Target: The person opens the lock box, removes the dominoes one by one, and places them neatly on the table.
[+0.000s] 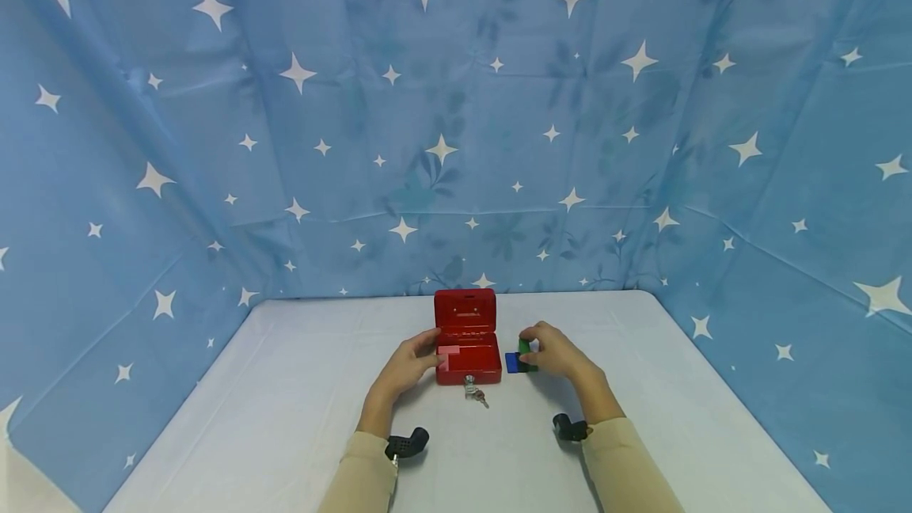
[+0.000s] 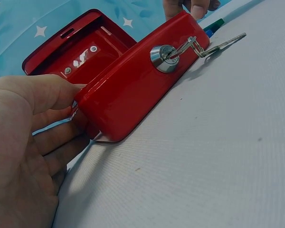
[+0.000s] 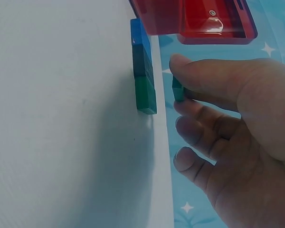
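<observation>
A red cash box (image 1: 469, 375) stands on the white table with its lid (image 1: 465, 310) raised. Pink blocks (image 1: 448, 350) lie inside along its left end. My left hand (image 1: 406, 367) holds the box's left end, thumb at the rim and fingers along the outer side. Between thumb and fingertip, my right hand (image 1: 559, 353) pinches a small green block (image 3: 178, 88), raised off the table. Below it, right of the box, a blue block (image 1: 511, 362), a dark block (image 3: 142, 61) and another green block (image 3: 145, 95) lie in a row.
From the lock (image 2: 165, 59) on the box's front, a key ring with keys (image 1: 480, 397) hangs toward me. A blue curtain (image 1: 442, 180) with white stars rises behind and beside the table (image 1: 306, 386). Each wrist carries a black camera (image 1: 408, 443).
</observation>
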`<control>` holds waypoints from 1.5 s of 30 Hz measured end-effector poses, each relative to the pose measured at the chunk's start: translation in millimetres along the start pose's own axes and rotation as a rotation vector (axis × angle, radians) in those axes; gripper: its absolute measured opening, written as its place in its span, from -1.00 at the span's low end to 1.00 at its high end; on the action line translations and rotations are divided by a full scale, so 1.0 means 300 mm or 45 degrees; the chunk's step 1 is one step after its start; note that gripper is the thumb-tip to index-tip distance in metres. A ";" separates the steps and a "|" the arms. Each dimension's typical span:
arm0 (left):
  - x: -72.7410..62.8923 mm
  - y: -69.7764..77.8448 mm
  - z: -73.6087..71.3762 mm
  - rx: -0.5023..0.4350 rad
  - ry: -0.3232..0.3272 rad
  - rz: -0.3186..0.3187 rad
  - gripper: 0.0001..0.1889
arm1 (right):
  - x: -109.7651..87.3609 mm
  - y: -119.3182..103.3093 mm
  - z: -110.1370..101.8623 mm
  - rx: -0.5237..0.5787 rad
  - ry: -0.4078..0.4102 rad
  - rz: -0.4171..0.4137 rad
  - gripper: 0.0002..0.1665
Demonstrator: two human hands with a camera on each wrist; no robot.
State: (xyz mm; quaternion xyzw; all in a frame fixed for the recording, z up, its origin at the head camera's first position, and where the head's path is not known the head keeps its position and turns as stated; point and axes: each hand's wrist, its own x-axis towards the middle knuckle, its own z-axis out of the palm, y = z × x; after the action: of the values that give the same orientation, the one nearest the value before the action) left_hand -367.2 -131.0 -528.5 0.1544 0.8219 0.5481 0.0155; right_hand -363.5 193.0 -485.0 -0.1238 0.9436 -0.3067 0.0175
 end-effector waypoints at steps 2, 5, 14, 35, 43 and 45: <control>0.000 0.001 0.000 -0.001 0.002 0.012 -0.32 | -0.003 0.000 -0.002 0.005 -0.002 0.006 -0.52; 0.001 0.002 0.000 -0.007 0.007 0.016 -0.32 | -0.008 -0.002 -0.006 0.011 -0.004 0.004 -0.53; 0.001 0.000 0.001 -0.011 0.003 0.003 -0.31 | -0.013 0.000 -0.012 0.008 -0.008 -0.018 -0.52; 0.003 -0.004 0.000 0.009 0.008 0.008 -0.32 | -0.015 0.020 -0.019 0.003 -0.011 -0.027 -0.52; 0.004 0.000 0.000 -0.030 0.002 0.030 -0.32 | -0.015 0.027 -0.030 -0.011 -0.025 0.001 -0.51; 0.005 -0.002 0.000 -0.035 0.000 0.024 -0.32 | -0.017 0.030 -0.032 -0.002 -0.035 0.008 -0.49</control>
State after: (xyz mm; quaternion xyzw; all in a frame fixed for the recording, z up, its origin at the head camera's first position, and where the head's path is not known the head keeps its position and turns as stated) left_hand -368.7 -130.9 -528.7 0.1618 0.8127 0.5597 0.0124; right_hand -361.6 206.8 -482.7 -0.1249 0.9438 -0.3044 0.0312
